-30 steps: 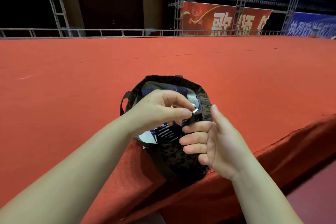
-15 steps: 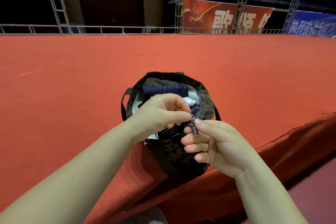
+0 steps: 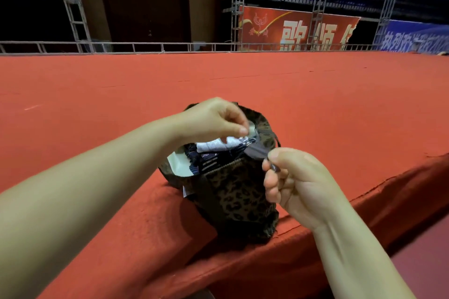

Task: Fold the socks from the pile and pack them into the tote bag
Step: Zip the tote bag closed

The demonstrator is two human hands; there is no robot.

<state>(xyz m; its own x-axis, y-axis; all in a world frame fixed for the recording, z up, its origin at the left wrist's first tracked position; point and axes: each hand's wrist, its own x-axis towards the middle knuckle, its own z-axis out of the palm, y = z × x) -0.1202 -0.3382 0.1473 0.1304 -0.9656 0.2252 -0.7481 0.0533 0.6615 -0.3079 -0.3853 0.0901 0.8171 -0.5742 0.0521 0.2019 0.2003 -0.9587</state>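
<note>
Contents of the leopard-print fabric tote bag (image 3: pixel 239 199) are only partly visible: folded socks (image 3: pixel 213 153), white ribbed ones beside dark striped ones, show through the mouth, the rest hidden by the soft, slumped walls. Bag stands at the near edge of the red felt-covered platform (image 3: pixel 121 94). Left hand (image 3: pixel 213 119) pinches the far rim. Right hand (image 3: pixel 298 182) pinches a small dark tab at the bag's mouth, its make blurred.
</note>
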